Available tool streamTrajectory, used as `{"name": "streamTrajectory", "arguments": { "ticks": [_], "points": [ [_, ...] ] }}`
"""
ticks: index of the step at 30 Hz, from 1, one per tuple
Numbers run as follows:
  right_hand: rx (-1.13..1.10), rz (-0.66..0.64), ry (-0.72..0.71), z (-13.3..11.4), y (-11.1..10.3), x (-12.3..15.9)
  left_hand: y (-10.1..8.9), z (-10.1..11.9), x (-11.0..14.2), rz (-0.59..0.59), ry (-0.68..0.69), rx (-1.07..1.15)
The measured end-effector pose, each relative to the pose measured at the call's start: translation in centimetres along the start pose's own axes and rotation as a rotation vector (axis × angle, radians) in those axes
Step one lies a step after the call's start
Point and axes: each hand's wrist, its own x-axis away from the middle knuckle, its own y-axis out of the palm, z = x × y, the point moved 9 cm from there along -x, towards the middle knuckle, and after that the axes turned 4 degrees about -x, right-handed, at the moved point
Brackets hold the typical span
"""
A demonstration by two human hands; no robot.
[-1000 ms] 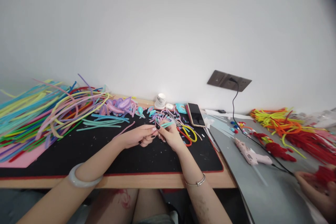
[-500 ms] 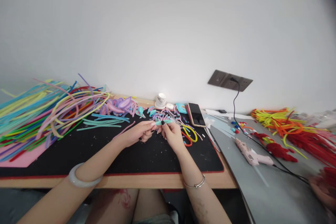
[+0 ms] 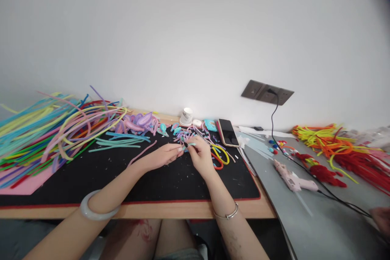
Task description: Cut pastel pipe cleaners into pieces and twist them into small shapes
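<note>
My left hand [image 3: 166,156] and my right hand [image 3: 201,157] meet over the black mat [image 3: 122,180]. Between their fingertips is a short teal pipe cleaner [image 3: 191,144], mostly covered by the fingers. Both hands are closed in a pinch on it. Just behind them lies a heap of small purple, pink and blue pipe cleaner pieces [image 3: 189,133]. Yellow-handled and orange-handled looped scissors [image 3: 224,155] rest beside my right hand. A lone pink pipe cleaner [image 3: 141,152] lies near my left wrist, with several teal pipe cleaners [image 3: 120,142] farther left.
Bundles of coloured pipe cleaners [image 3: 61,126] fill the left side. A paper cup [image 3: 186,116] and a phone [image 3: 228,133] stand at the back. On the grey table to the right lie a pink glue gun [image 3: 294,178] with its cord and red pipe cleaners [image 3: 362,168]. Another person's hand [image 3: 380,217] shows at the right edge.
My fingertips have drawn closer together, and less of the teal pipe cleaner shows. My left fingers have straightened somewhat. The other person's hand has moved toward the right edge.
</note>
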Motion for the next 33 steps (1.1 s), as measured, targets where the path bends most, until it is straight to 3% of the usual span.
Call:
{"name": "streamTrajectory", "arguments": {
  "ticks": [9, 13, 19, 24, 28, 33],
  "points": [
    [-0.183, -0.103, 0.335, 4.9, 1.7, 0.8, 0.0, -0.3, 0.0, -0.01, -0.015, 0.048],
    [-0.181, -0.13, 0.331, 4.6, 1.9, 0.7, 0.3, -0.5, 0.1, -0.02, -0.034, 0.076],
    [-0.041, -0.125, 0.216, 3.2, 1.4, 0.1, 0.4, -0.6, 0.1, -0.041, -0.009, 0.036],
    [-0.135, -0.117, 0.255, 3.4, 1.5, 0.1, 0.0, 2.0, 0.5, 0.06, 0.158, -0.258],
    [-0.342, -0.07, 0.437, 5.2, 1.9, 0.7, 0.2, 3.6, 0.9, 0.148, 0.283, -0.583],
    [-0.589, -0.054, 0.619, 6.7, 3.1, 1.6, 0.1, 4.0, 1.2, 0.289, 0.386, -0.904]
  ]
}}
